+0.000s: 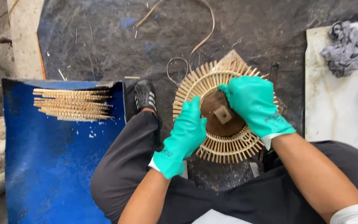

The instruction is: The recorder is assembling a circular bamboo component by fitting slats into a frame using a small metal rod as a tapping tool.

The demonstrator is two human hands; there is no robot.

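Seen from above, centre of the frame: a circular wicker frame [224, 114] of thin radiating bamboo slats around a dark round core with a small square wooden block at its middle. It lies roughly flat on a stand between the seated person's knees. Being round, it has no single long axis; each slat points outward from the core like a spoke.

The left hand [186, 132], in a green glove, has its grip closed over the lower-left rim. The right hand [254, 105], gloved likewise, presses down over the upper-right slats; whether its grip pinches one slat cannot be told.

Likely risks, as a judgement: uneven pressure from the two hands could snap or splay a thin slat, or twist the ring off its core.

A bundle of loose slats [73, 104] rests on a blue sheet [54, 166] at left; a grey rag [345, 49] lies on a white slab [340, 103] at upper right.
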